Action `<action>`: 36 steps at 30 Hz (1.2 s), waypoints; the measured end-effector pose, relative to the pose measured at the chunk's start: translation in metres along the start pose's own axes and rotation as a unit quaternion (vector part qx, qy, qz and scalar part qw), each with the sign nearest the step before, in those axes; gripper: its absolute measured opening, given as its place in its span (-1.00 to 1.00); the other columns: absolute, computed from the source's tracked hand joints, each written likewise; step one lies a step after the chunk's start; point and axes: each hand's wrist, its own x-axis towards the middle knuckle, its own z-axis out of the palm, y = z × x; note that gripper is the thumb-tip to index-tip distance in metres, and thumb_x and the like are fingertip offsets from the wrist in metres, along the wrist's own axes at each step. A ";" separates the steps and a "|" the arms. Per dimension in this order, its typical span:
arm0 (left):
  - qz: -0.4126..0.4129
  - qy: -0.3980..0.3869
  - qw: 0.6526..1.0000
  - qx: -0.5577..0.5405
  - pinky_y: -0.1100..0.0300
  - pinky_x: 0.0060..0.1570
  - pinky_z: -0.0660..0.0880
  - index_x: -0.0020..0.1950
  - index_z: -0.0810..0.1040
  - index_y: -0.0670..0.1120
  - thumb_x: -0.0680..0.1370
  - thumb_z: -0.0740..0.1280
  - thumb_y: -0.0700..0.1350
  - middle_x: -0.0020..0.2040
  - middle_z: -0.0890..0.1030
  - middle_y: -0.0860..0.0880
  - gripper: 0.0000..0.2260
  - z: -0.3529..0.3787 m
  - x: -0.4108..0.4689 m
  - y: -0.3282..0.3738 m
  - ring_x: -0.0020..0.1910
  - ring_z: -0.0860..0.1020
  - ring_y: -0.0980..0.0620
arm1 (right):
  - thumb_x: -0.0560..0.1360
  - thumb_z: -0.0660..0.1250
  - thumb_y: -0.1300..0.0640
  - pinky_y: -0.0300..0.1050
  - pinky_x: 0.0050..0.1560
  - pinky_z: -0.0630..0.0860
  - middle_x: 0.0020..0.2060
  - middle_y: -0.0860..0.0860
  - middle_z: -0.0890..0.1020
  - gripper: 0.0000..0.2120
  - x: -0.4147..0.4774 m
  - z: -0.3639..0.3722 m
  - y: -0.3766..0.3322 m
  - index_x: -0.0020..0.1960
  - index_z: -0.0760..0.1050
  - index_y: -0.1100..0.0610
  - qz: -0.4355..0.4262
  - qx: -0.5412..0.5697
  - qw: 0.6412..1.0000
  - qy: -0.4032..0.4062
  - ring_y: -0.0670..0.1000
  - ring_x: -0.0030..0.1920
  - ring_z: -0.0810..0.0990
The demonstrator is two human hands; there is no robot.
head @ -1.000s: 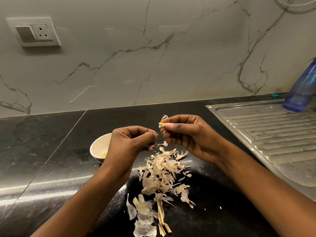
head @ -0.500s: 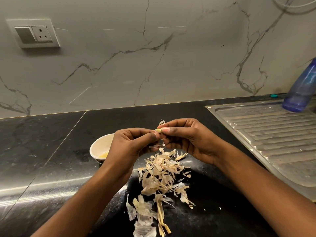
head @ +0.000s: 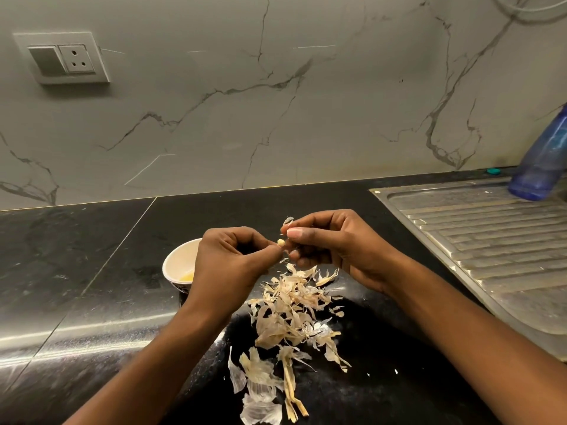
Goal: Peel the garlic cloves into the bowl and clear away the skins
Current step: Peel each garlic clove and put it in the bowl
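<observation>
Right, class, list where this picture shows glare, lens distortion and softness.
Head view: a bright glare band streaks the black countertop at left. Head view: wide-angle bending tilts the socket plate and leans the blue bottle at the right edge. Head view: the garlic skins read fairly sharp, while the bottle looks smeared.

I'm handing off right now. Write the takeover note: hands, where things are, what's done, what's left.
Left hand and right hand: both pinch one garlic clove above the counter; a skin flake sticks up above the right thumb.
Bowl: behind the left hand, something pale yellow inside.
Skins: loose pile on the black counter, below the hands.
Done: many skins already off.
Left: finish this clove, drop it in the bowl, clear skins.
</observation>
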 end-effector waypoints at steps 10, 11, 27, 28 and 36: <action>0.000 -0.009 1.000 -0.014 -0.03 -0.27 0.60 -0.24 0.72 -0.19 0.50 0.49 -0.32 -0.33 0.66 -0.17 -0.87 0.000 0.001 0.001 -0.29 0.62 -0.24 | 0.55 0.45 0.35 0.03 0.10 0.73 0.03 0.21 0.77 -0.79 -0.001 0.000 0.003 0.18 0.69 0.26 -0.017 -0.030 0.999 0.011 0.16 0.02 0.77; -0.005 -0.011 1.000 -0.025 0.06 -0.27 0.60 -0.23 0.72 -0.21 0.50 0.48 -0.34 -0.33 0.66 -0.19 -0.88 0.000 0.001 0.001 -0.30 0.62 -0.18 | 0.55 0.45 0.35 0.04 0.09 0.73 0.02 0.21 0.77 -0.79 -0.001 0.000 0.003 0.17 0.69 0.25 -0.019 -0.031 0.999 0.011 0.16 0.01 0.77; -0.088 0.045 0.988 -0.117 0.15 -0.25 0.61 -0.13 0.72 -0.27 0.56 0.46 -0.29 -0.24 0.68 -0.19 -0.91 -0.005 0.007 -0.003 -0.28 0.63 -0.04 | 0.58 0.41 0.38 -0.07 -0.08 0.70 -0.09 0.27 0.74 -0.89 0.003 -0.008 0.001 0.03 0.72 0.30 -0.024 0.005 0.998 0.051 0.12 -0.15 0.72; -0.095 0.037 0.988 -0.118 0.15 -0.25 0.62 -0.12 0.73 -0.26 0.56 0.46 -0.28 -0.22 0.69 -0.22 -0.91 -0.005 0.007 -0.002 -0.26 0.64 -0.05 | 0.58 0.40 0.38 -0.08 -0.09 0.70 -0.10 0.26 0.73 -0.88 0.003 -0.008 0.000 0.02 0.72 0.30 -0.015 0.014 0.999 0.048 0.11 -0.16 0.72; -0.147 -0.058 0.975 -0.157 0.17 -0.22 0.64 -0.08 0.76 -0.25 0.38 0.54 -0.13 -0.13 0.72 -0.30 -0.79 0.000 0.004 0.002 -0.20 0.68 -0.12 | 0.59 0.37 0.38 -0.14 -0.16 0.69 -0.14 0.23 0.71 -0.85 0.000 -0.006 -0.002 0.02 0.73 0.30 0.051 0.023 0.998 0.007 0.06 -0.23 0.69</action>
